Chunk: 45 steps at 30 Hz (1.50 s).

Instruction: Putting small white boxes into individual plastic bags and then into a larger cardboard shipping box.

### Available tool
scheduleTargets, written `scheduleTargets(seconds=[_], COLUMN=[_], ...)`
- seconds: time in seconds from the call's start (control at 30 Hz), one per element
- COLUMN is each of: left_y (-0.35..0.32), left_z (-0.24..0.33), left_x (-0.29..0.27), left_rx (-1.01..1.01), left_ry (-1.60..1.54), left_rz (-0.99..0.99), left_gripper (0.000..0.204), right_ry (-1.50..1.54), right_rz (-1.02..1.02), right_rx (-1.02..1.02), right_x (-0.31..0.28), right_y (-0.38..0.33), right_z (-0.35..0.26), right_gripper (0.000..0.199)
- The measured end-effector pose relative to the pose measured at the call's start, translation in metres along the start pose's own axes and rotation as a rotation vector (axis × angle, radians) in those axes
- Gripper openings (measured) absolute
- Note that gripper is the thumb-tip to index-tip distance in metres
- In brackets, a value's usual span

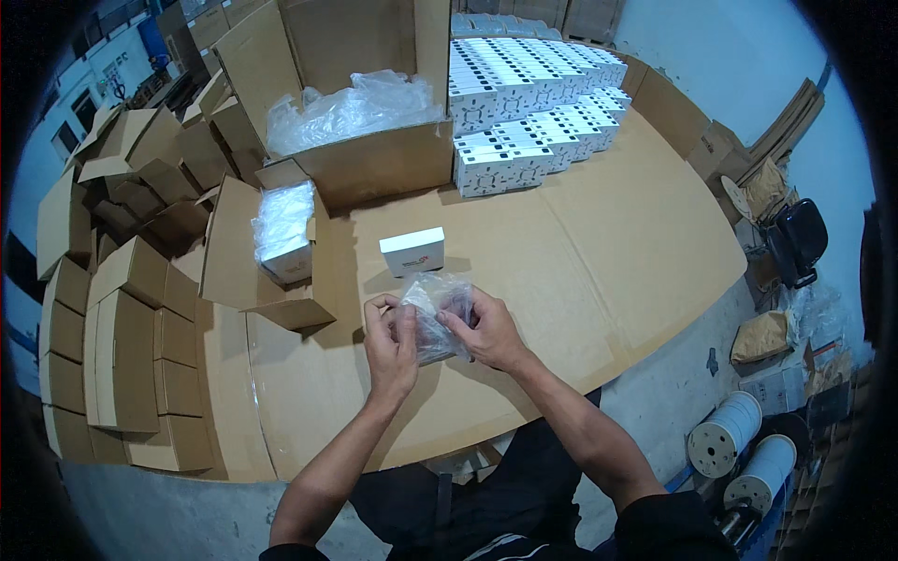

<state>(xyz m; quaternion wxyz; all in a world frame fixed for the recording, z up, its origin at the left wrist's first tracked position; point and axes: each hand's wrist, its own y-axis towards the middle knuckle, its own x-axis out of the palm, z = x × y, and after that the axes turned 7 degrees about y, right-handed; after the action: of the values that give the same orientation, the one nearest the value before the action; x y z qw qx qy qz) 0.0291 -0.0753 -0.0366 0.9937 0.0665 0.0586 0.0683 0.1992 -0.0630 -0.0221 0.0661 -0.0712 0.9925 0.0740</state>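
Observation:
Both of my hands hold a crumpled clear plastic bag (435,304) above the cardboard-covered table. My left hand (390,346) grips its left side, thumb on top; my right hand (488,330) pinches its right side. Whatever lies inside the bag cannot be made out. Just beyond it a small white box (412,251) stands on edge. To the left, an open carton (323,271) holds several packs wrapped in clear plastic (283,220). Farther back, a large open carton (374,164) is filled with loose clear plastic bags (360,107).
Stacked rows of small white printed boxes (510,122) stand at the back right. Brown cartons (126,346) are piled along the left. Cable spools (725,432) and a black chair (795,243) are on the floor at right, past the table's curved edge (692,309).

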Motion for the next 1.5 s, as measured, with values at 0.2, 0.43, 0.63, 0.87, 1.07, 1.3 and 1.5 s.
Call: scheduleTargets(seconds=[0.2, 0.43, 0.63, 0.87, 1.07, 1.3, 1.5], left_y=[0.009, 0.013, 0.02, 0.019, 0.012, 0.024, 0.023], left_z=[0.0, 0.008, 0.004, 0.001, 0.003, -0.011, 0.013], left_x=[-0.003, -0.011, -0.019, -0.02, -0.019, -0.028, -0.023], left_rx=[0.026, 0.054, 0.109, 0.15, 0.179, 0.133, -0.058], left_ry=[0.134, 0.196, 0.245, 0.195, 0.201, -0.165, -0.113], left_rz=[0.053, 0.143, 0.157, 0.12, 0.105, 0.05, -0.285], left_gripper=[0.03, 0.035, 0.031, 0.028, 0.027, 0.023, 0.057], right_ry=[0.111, 0.515, 0.52, 0.458, 0.305, 0.335, 0.34], right_rz=[0.108, 0.134, -0.001, 0.187, 0.231, 0.39, 0.352], right_rx=[0.023, 0.074, 0.206, 0.104, 0.095, 0.115, 0.049], right_x=[0.005, 0.021, -0.004, -0.001, 0.021, 0.024, 0.025], right_y=[0.001, -0.005, -0.003, -0.004, 0.0, 0.002, 0.0], right_z=[0.016, -0.002, -0.008, 0.011, 0.003, 0.006, 0.012], right_gripper=[0.019, 0.039, 0.042, 0.034, 0.021, 0.019, 0.018])
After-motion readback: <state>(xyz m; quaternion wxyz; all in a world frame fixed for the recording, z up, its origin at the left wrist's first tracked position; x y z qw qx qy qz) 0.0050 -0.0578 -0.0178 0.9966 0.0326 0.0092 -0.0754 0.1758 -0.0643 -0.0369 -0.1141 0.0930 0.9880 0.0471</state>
